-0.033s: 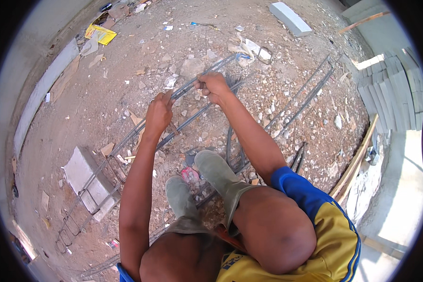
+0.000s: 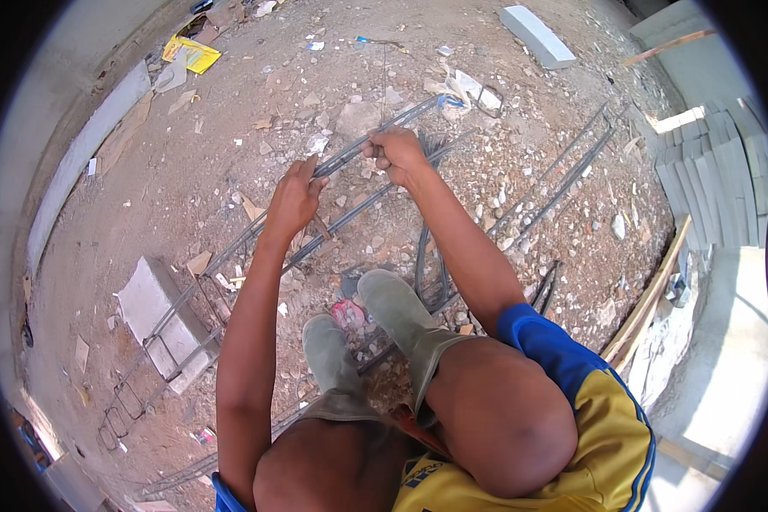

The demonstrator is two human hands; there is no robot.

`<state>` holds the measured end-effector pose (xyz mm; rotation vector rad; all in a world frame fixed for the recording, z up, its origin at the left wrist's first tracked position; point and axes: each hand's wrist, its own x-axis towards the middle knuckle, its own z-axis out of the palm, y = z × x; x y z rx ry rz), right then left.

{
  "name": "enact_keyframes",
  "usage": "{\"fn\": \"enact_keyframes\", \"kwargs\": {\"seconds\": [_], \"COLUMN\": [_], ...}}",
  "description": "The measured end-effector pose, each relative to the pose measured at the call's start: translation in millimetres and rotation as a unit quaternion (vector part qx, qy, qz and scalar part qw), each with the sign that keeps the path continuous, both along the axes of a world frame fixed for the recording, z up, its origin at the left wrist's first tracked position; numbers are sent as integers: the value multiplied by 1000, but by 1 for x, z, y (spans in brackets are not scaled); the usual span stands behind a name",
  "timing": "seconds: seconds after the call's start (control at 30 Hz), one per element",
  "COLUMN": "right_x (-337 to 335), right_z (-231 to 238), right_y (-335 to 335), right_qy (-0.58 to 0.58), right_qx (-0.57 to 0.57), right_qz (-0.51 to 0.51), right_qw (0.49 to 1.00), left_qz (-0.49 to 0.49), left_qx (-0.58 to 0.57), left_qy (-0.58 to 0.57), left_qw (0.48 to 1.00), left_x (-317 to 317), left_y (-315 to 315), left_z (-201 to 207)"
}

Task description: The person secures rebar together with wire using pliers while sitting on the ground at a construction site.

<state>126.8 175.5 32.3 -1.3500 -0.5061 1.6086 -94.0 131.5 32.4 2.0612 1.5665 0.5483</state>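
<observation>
A long cage of thin steel reinforcing bars (image 2: 230,250) runs slantwise from lower left to upper middle. My left hand (image 2: 293,198) is closed at its upper bars, fingertips against the steel. Just beyond it, my right hand (image 2: 398,155) is curled in a pinch by the same bars; whatever lies between its fingertips is too small to make out. Under the right wrist a bundle of thin dark wire (image 2: 435,152) fans out. Square stirrups (image 2: 128,399) show at the cage's lower left, where a pale block (image 2: 158,299) sits beneath the bars.
My boots (image 2: 392,307) stand on rubble just below the cage. More bars (image 2: 563,175) lie to the right. Grey blocks (image 2: 710,175) are stacked at the right wall, near wooden planks (image 2: 653,294). A pale block (image 2: 538,37) lies far off, a yellow bag (image 2: 192,54) far left.
The whole view has shifted slightly, so the ground and bars sit a little further right. Both hands stay at the bars, with the right fingers slightly shifted.
</observation>
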Motion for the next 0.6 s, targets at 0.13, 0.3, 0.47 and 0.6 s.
{"fn": "enact_keyframes", "kwargs": {"seconds": [0.13, 0.3, 0.47, 0.6], "right_x": [2, -1, 2, -4], "right_z": [1, 2, 1, 4], "right_y": [3, 0, 0, -1], "right_qy": [19, 3, -20, -28], "right_qx": [-9, -3, 5, 6], "right_qz": [-27, -24, -14, 6], "right_qw": [999, 1000, 1000, 1000], "left_qz": [-11, 132, 179, 145], "left_qx": [-39, -76, -148, -152], "left_qy": [-122, -324, -295, -273], "left_qw": [992, 934, 927, 939], "left_x": [-9, -25, -44, -47], "left_y": [4, 10, 17, 13], "left_z": [7, 2, 0, -9]}}
